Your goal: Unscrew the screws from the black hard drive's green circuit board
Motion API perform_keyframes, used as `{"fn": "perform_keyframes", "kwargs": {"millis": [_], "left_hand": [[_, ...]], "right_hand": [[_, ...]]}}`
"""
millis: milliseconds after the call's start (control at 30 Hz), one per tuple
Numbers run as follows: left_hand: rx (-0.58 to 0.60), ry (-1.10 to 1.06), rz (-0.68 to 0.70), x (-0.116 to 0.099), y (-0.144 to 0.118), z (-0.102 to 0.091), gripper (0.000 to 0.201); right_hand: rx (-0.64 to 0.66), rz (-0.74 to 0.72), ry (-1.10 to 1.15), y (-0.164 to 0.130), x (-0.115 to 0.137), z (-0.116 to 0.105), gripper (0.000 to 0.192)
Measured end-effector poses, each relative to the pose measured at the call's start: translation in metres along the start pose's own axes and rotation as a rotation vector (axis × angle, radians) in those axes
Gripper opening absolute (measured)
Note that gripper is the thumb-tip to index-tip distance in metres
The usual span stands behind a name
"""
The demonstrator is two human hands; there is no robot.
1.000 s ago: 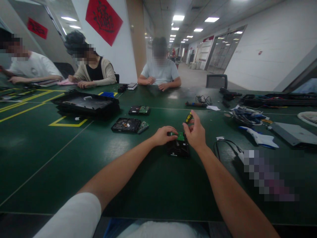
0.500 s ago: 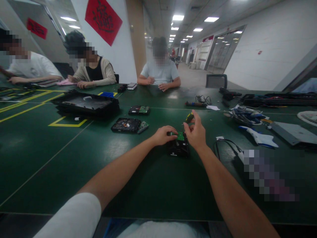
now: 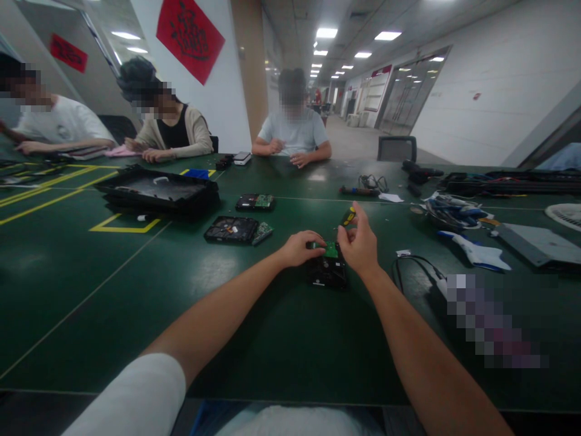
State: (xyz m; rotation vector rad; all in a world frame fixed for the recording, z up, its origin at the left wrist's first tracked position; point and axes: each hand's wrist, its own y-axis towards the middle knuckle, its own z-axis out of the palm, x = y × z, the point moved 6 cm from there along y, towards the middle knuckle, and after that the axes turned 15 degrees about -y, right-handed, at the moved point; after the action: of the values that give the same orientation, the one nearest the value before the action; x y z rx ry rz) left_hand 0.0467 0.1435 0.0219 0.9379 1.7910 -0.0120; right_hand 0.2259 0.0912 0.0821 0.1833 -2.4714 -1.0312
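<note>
A black hard drive [image 3: 328, 275] with a green circuit board lies on the table in front of me. My left hand [image 3: 303, 247] grips its left side, fingers over the far edge of the board. Above the drive's right side, my right hand [image 3: 359, 241] is closed on a yellow-and-black screwdriver [image 3: 348, 216]. The handle slants upward between thumb and fingers, and the tip is too small to make out. Farther left lie a second hard drive [image 3: 255, 201] and an open black casing [image 3: 230, 229] with a loose circuit board [image 3: 262, 233] against it.
A stack of black trays [image 3: 157, 191] stands to the left. On the right are a cable bundle [image 3: 449, 211], a white-and-blue glove [image 3: 474, 250], a grey metal box [image 3: 540, 242] and a power drill [image 3: 420, 172]. A person [image 3: 293, 130] sits across the green table [image 3: 136, 297]; two more sit at left.
The screwdriver handle has turned slightly in my right hand. My left hand and the hard drive have stayed in place.
</note>
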Motion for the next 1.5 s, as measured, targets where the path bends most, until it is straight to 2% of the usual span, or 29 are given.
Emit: {"fn": "perform_keyframes", "kwargs": {"millis": [567,900,1500], "left_hand": [[-0.006,0.004,0.024,-0.0029,-0.0002,0.0007,0.025],[-0.004,0.005,0.014,0.0004,0.0002,0.0011,0.026],[-0.005,0.004,0.018,0.0018,0.0,0.0017,0.026]], "right_hand": [[0.001,0.017,0.035,-0.0015,-0.0029,0.0031,0.074],[-0.024,-0.015,-0.012,-0.0003,-0.0007,-0.0001,0.067],[-0.011,0.011,-0.022,-0.0009,-0.0015,0.0009,0.073]]}}
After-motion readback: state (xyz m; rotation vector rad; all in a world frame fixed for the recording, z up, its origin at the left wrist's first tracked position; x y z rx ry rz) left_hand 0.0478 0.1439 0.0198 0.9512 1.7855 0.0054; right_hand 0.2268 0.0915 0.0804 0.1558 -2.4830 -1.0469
